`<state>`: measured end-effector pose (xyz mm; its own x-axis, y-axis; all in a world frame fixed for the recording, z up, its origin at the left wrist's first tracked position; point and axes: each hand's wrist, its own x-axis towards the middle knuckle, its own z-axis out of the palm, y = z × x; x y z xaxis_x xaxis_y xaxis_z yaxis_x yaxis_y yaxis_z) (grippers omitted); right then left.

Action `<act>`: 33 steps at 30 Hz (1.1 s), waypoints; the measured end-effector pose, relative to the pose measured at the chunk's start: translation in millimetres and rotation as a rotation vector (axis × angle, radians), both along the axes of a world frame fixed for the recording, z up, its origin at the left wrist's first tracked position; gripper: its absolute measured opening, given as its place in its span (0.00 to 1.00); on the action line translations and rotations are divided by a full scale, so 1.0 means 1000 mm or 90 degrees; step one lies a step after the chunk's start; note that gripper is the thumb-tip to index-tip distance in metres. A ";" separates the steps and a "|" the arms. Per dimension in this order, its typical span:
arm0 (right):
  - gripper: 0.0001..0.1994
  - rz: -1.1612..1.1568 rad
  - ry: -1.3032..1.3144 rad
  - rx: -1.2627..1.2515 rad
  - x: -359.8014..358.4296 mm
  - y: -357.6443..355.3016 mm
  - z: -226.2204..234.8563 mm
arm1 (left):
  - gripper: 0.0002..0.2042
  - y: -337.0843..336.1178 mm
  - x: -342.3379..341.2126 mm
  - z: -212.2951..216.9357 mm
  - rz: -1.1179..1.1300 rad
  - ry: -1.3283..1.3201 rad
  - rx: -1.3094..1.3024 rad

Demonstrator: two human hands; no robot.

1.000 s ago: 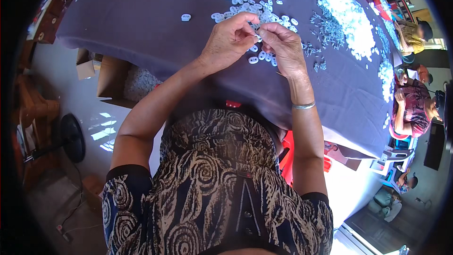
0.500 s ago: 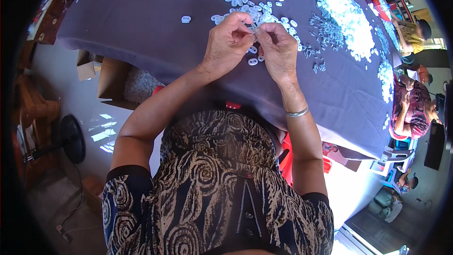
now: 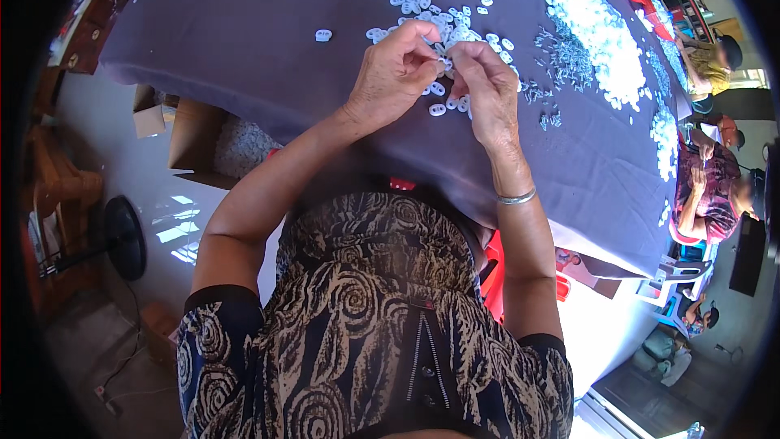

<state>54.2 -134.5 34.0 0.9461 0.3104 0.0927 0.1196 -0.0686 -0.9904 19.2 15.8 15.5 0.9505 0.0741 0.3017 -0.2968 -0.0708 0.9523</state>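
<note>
Head-worn fisheye — close above the torso (image 3: pixel 357 309), facing down toward the table (image 3: pixel 252 49).

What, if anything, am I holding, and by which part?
A white piece, apparently pinched by its left edge in the fingers of the left hand. Whether the right hand grips it too, I can't tell.

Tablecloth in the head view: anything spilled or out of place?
One small white piece looks stray: it lies alone on the dark tablecloth, left of the left hand, apart from the scattered white pieces. No damage stands out, though details are too small to judge.
</note>
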 end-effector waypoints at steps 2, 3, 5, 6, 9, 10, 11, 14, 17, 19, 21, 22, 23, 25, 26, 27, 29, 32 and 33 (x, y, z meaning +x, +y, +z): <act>0.06 0.001 0.000 0.009 0.000 -0.002 0.001 | 0.15 0.001 0.000 0.000 -0.001 0.001 0.003; 0.07 0.001 0.000 0.018 -0.001 -0.002 0.001 | 0.15 0.001 0.001 -0.001 0.001 0.001 -0.008; 0.06 0.007 -0.011 0.006 -0.002 -0.002 -0.001 | 0.15 0.001 0.002 -0.001 0.004 0.000 -0.019; 0.06 0.012 -0.022 -0.006 -0.002 -0.003 -0.003 | 0.15 0.002 0.002 -0.001 0.004 -0.008 -0.014; 0.04 0.026 -0.054 -0.017 0.001 -0.004 -0.012 | 0.14 0.002 0.002 0.000 0.005 -0.012 -0.006; 0.04 0.026 -0.053 -0.017 0.001 -0.003 -0.012 | 0.14 0.002 0.001 0.001 0.008 -0.009 -0.005; 0.03 0.025 -0.047 -0.011 0.000 -0.002 -0.012 | 0.14 0.002 0.001 0.001 0.007 -0.009 -0.005; 0.03 0.033 -0.036 0.005 0.000 -0.001 -0.011 | 0.14 0.003 0.000 0.001 0.016 -0.006 0.008; 0.03 0.054 -0.032 0.011 0.001 -0.004 -0.012 | 0.14 0.004 0.001 0.000 0.013 -0.017 0.016; 0.03 0.066 -0.031 0.008 0.002 -0.005 -0.015 | 0.16 0.004 0.001 0.001 -0.009 -0.012 0.034; 0.04 0.063 -0.044 0.042 0.003 -0.005 -0.018 | 0.16 0.004 0.000 0.004 -0.006 -0.017 0.030; 0.04 0.061 -0.045 0.040 0.003 -0.005 -0.017 | 0.16 0.004 0.000 0.005 -0.004 -0.021 0.020; 0.04 0.068 -0.049 0.033 0.003 -0.005 -0.017 | 0.16 0.005 0.000 0.006 -0.007 -0.022 0.018; 0.04 0.074 -0.052 0.027 0.003 -0.006 -0.016 | 0.17 0.006 -0.001 0.009 0.004 -0.014 0.044; 0.04 0.083 -0.053 0.013 0.002 -0.006 -0.016 | 0.17 0.006 -0.001 0.008 0.003 -0.013 0.045; 0.05 0.092 -0.054 -0.002 0.002 -0.006 -0.016 | 0.17 0.006 -0.001 0.007 -0.007 -0.011 0.034; 0.05 0.095 -0.064 -0.010 0.003 -0.007 -0.018 | 0.17 0.007 0.001 0.005 -0.019 -0.009 0.023; 0.05 0.100 -0.075 -0.015 0.004 -0.008 -0.021 | 0.16 0.009 0.004 0.001 -0.038 0.011 0.012; 0.05 0.102 -0.077 -0.012 0.004 -0.008 -0.021 | 0.16 0.009 0.004 -0.001 -0.039 0.006 0.009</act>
<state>58.4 -142.1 12.8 0.8665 0.4590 0.1962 0.2492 -0.0573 -0.9668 23.6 24.9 14.9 0.9561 0.0113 0.2929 -0.2916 -0.0657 0.9543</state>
